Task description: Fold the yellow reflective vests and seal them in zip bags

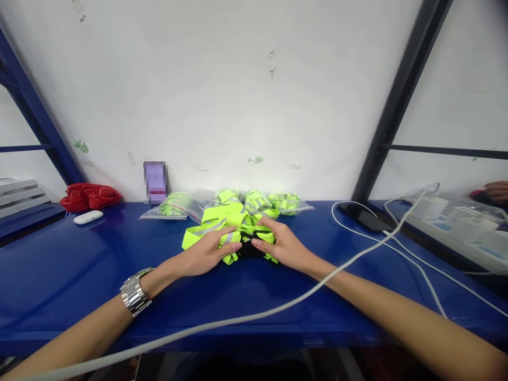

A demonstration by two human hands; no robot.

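Note:
A bundle of neon-yellow reflective straps (216, 216) with grey stripes and a black part lies on the blue table, near the middle. My left hand (208, 251) grips its left side, thumb on the black part. From the right, my right hand (283, 244) pinches the same bundle, its thumb close to my left thumb. Some of the fingers are hidden behind the straps. Just behind stand clear bags with more rolled yellow straps (257, 201), and another bagged one (174, 205) lies to the left.
A white cable (254, 316) crosses in front of my arms. On the right lie a black phone (363, 216) and plastic-wrapped white boxes (456, 227); a person's hand (497, 191) shows beyond. Left are a red bag (90, 197), a white case (88, 217) and a propped phone (155, 182).

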